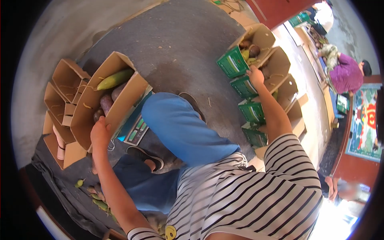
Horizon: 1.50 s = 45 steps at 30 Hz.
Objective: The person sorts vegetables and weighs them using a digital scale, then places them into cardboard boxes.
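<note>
My left hand (101,132) is closed at the near rim of an open cardboard box (119,105) on the left. Inside that box lie a long green-yellow cucumber-like vegetable (115,79) and several dark reddish roots (106,103). It appears to rest on a scale with lit green displays (137,132). On the right, my right hand (256,76) has its fingers curled over the edge of a green-fronted carton (242,86) in a row of several. Another carton (232,63) just beyond holds yellow and dark brown produce (252,52).
Further open boxes (64,80) stand against the left wall. Loose green vegetables (101,205) lie on the floor at lower left. My feet are between the scale and the carton row. A person in purple (348,74) bends down at far right; another works beyond.
</note>
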Tool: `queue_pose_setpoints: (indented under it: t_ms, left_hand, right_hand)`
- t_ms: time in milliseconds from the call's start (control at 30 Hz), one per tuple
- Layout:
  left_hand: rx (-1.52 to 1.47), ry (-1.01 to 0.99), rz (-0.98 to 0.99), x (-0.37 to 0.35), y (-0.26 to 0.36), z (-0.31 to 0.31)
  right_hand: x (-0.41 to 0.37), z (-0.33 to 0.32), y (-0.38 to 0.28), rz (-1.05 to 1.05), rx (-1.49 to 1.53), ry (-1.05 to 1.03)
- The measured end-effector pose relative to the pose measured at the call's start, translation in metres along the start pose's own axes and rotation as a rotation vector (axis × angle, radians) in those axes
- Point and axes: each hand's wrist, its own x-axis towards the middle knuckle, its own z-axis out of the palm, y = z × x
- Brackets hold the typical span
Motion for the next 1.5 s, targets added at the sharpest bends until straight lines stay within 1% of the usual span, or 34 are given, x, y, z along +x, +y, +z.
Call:
queue_pose_setpoints:
  t_ms: [67, 167, 267, 300, 400, 433, 467, 533, 600, 667, 733, 800, 867, 900, 933, 967, 1000, 1067, 1100, 1133, 1200, 1233, 1300, 1333, 1367, 1400, 1467, 1500]
  left_hand:
    - [-0.01, 0.007, -0.021, -0.003, 0.001, -0.002]
    - [-0.008, -0.01, -0.034, 0.001, 0.004, -0.001]
    - [-0.002, -0.028, -0.042, 0.003, 0.007, -0.004]
    - [0.003, -0.023, -0.037, 0.003, 0.007, -0.004]
    - [-0.003, -0.004, -0.004, 0.006, 0.008, 0.001]
    - [0.005, 0.007, -0.008, 0.005, 0.003, 0.0]
    - [0.009, -0.005, -0.007, 0.005, 0.002, -0.002]
    - [-0.014, 0.01, -0.006, 0.006, 0.005, -0.002]
    - [-0.021, 0.046, 0.011, 0.004, 0.004, 0.002]
    - [0.009, 0.078, 0.049, 0.005, 0.002, 0.003]
    - [-0.021, 0.034, -0.008, 0.006, 0.007, -0.003]
    - [-0.021, 0.002, -0.041, 0.006, 0.009, -0.006]
    - [0.009, -0.009, -0.052, 0.009, 0.008, -0.004]
    - [0.032, 0.049, -0.023, 0.01, 0.006, 0.001]
    - [0.038, 0.057, -0.027, 0.01, 0.001, -0.001]
    - [0.039, 0.062, -0.019, 0.011, 0.001, -0.003]
    - [0.034, 0.059, 0.003, 0.012, 0.006, -0.002]
    - [0.059, 0.048, -0.008, 0.015, 0.007, 0.0]
    - [0.024, 0.065, 0.016, 0.016, 0.006, 0.001]
    - [-0.007, 0.084, 0.034, 0.018, 0.007, -0.002]
    - [-0.025, 0.082, 0.053, 0.022, 0.012, -0.008]
    - [-0.029, 0.078, 0.052, 0.025, 0.014, -0.012]
    - [0.007, 0.111, 0.14, 0.033, 0.03, -0.02]
    - [0.024, 0.123, 0.183, 0.036, 0.042, -0.024]
    - [0.078, 0.187, 0.258, 0.043, 0.056, -0.032]
    - [0.175, 0.224, 0.346, 0.057, 0.067, -0.039]
    - [0.28, 0.343, 0.507, 0.096, 0.098, -0.054]
    - [0.308, 0.46, 0.606, 0.116, 0.118, -0.063]
  right_hand:
    - [-0.008, 0.001, 0.002, -0.013, 0.001, -0.022]
    - [-0.034, -0.012, -0.016, -0.047, -0.005, -0.016]
    - [-0.049, -0.008, -0.023, -0.058, 0.015, -0.039]
    - [-0.05, -0.006, -0.022, -0.091, -0.002, -0.042]
    - [-0.036, -0.034, -0.028, -0.226, -0.176, -0.223]
    - [-0.032, -0.049, -0.049, -0.165, -0.303, -0.245]
    - [-0.024, -0.071, -0.077, -0.11, -0.428, -0.257]
    - [-0.026, -0.114, -0.154, -0.208, -0.306, -0.11]
    - [-0.025, -0.119, -0.213, -0.551, 0.009, -0.09]
    - [-0.03, -0.108, -0.291, -0.975, 0.133, -0.005]
    - [-0.043, -0.096, -0.383, -1.2, 0.19, -0.059]
    - [-0.052, -0.072, -0.474, -1.389, 0.152, -0.096]
    - [-0.056, -0.02, -0.55, -1.496, 0.151, -0.072]
    - [-0.062, 0.0, -0.583, -1.494, 0.003, -0.114]
    - [-0.07, 0.009, -0.605, -1.477, -0.125, -0.25]
    - [-0.075, 0.02, -0.624, -1.395, -0.2, -0.411]
    - [-0.076, 0.028, -0.63, -1.475, -0.182, -0.311]
    - [-0.069, 0.052, -0.641, -1.501, -0.151, -0.246]
    - [-0.065, 0.047, -0.636, -1.523, -0.132, -0.225]
    - [-0.06, 0.036, -0.628, -1.574, -0.157, -0.272]
    - [-0.052, 0.032, -0.615, -1.652, -0.091, -0.272]
    - [-0.048, 0.02, -0.604, -1.633, -0.076, -0.272]
    - [-0.03, -0.007, -0.561, -1.601, -0.039, -0.284]
    - [-0.017, -0.023, -0.536, -1.525, -0.022, -0.284]
    - [0.003, -0.025, -0.51, -1.462, 0.052, -0.297]
    - [0.022, -0.031, -0.483, -1.39, 0.029, -0.266]
    - [0.05, -0.05, -0.423, -1.191, 0.066, -0.207]
    - [0.067, -0.053, -0.394, -1.071, 0.091, -0.19]
